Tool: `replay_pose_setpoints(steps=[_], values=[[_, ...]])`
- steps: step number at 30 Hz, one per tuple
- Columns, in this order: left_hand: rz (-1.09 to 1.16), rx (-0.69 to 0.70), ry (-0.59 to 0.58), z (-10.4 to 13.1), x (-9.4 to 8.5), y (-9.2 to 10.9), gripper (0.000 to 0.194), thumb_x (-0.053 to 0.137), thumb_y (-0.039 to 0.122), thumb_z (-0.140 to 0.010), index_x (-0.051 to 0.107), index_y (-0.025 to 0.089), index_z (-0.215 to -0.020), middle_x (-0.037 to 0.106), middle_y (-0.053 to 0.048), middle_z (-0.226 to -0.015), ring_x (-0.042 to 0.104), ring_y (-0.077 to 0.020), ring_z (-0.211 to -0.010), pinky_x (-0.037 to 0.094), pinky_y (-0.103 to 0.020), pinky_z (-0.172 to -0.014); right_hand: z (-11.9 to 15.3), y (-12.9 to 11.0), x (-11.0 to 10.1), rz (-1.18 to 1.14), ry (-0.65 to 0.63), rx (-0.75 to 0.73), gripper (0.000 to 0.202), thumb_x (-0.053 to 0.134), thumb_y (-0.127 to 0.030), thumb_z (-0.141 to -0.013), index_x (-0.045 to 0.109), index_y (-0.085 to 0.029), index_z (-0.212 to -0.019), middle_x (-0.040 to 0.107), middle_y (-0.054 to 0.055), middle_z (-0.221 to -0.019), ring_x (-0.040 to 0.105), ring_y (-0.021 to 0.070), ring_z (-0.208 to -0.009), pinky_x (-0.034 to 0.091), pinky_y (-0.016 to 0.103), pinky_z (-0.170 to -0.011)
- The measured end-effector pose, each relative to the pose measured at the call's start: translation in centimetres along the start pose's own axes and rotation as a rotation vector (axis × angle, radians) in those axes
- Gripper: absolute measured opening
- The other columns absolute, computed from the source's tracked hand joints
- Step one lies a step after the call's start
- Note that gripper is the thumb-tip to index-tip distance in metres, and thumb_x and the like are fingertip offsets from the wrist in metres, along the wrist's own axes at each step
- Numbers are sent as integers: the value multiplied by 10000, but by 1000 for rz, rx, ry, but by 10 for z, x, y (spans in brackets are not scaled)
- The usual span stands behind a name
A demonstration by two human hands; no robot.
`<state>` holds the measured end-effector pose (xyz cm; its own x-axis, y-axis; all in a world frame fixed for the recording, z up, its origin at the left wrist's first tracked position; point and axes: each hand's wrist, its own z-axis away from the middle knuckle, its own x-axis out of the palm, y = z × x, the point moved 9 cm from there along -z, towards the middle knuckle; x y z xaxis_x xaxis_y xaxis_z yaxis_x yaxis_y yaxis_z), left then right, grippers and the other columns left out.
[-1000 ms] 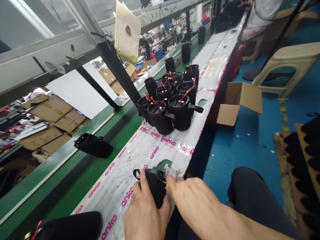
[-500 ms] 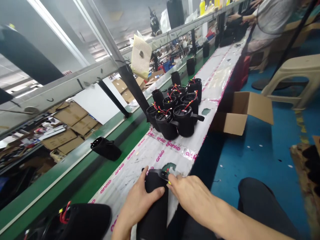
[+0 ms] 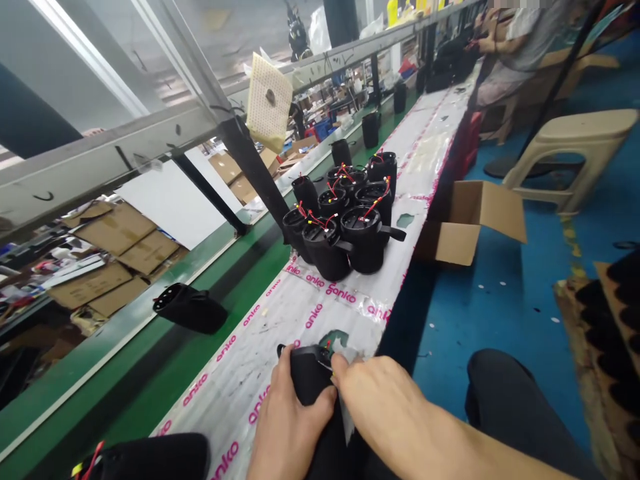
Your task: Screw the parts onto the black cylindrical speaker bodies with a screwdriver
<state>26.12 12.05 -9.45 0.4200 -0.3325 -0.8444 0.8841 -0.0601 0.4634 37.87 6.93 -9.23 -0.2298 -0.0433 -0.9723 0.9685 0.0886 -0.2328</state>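
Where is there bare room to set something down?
Mostly bare: the white, pink-lettered plastic covering between the left hand and the upright, red-wired black cylinders; the green surface in front of the lying black cylinder. Crowded: among the upright cylinders.

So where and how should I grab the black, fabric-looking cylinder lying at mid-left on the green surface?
Probably mid-body, from above: the black, fabric-looking cylinder lies on its side, so its rounded upper side is exposed, and a grip there stays clear of the white-dotted end at the picture's left.
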Motion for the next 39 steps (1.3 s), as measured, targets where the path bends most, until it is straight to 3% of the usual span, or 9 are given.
replay_pose_setpoints(steps=[4,9,13,15,20,24,26,31,39], values=[[18,-8,-17,0,-1,3,867,603,503,-767,274,182,-1502,482,-153,-1481,463,-317,-1363,340,-454,-1119,-6,0,-3,-62,3,-16,481,701,-42,-686,596,-50,-1156,713,62,-686,710,280,-582,422,309,-441],[155,48,13,5,-5,3,883,660,462,-727,316,166,-1485,495,-159,-1466,476,-323,-1350,321,-464,-1142,8,4,-9,-86,145,-9,115,529,-158,-959,587,-145,-1057,701,43,-722,712,254,-650,430,324,-538],[404,89,128,14,-18,-8,861,674,463,-711,371,175,-1463,537,-133,-1422,483,-314,-1342,324,-468,-1151,28,13,-25,-261,358,-4,164,394,-274,-1052,520,-223,-960,658,-16,-708,671,205,-595,345,329,-526],[470,93,164,21,-26,-14,851,677,485,-710,387,191,-1454,556,-123,-1397,493,-318,-1328,331,-482,-1145,33,17,-26,-318,399,0,181,365,-301,-1062,491,-239,-948,640,-34,-691,657,200,-574,306,338,-515],[528,71,262,40,-46,-20,920,705,465,-697,294,246,-1490,610,-103,-1297,618,-308,-1142,445,-488,-1035,34,3,-23,-394,393,-97,199,347,-336,-1065,473,-248,-939,647,-38,-720,668,187,-608,345,320,-546],[456,64,520,49,-64,-24,954,723,394,-702,230,261,-1509,458,-113,-1465,488,-314,-1323,375,-481,-1119,29,-25,-34,-380,421,-191,155,340,-284,-1056,468,-244,-977,648,-30,-748,663,184,-601,359,309,-531],[435,60,577,51,-65,-24,926,709,358,-715,230,264,-1502,439,-116,-1475,463,-303,-1349,366,-480,-1129,25,-39,-39,-295,431,-212,111,362,-255,-1041,466,-236,-1008,649,-18,-765,657,201,-589,341,320,-515],[469,13,583,54,-61,-24,945,711,327,-692,225,262,-1499,534,-113,-1384,548,-293,-1264,441,-458,-1066,18,-53,-43,-196,401,-215,48,421,-226,-1022,462,-227,-1048,645,-11,-782,660,212,-618,326,322,-536],[343,25,591,51,-55,-25,957,722,348,-692,215,287,-1502,470,-122,-1462,478,-316,-1340,418,-485,-1085,18,-43,-41,-177,343,-183,75,405,-218,-1027,475,-235,-1005,622,-10,-771,648,214,-628,321,338,-550]])
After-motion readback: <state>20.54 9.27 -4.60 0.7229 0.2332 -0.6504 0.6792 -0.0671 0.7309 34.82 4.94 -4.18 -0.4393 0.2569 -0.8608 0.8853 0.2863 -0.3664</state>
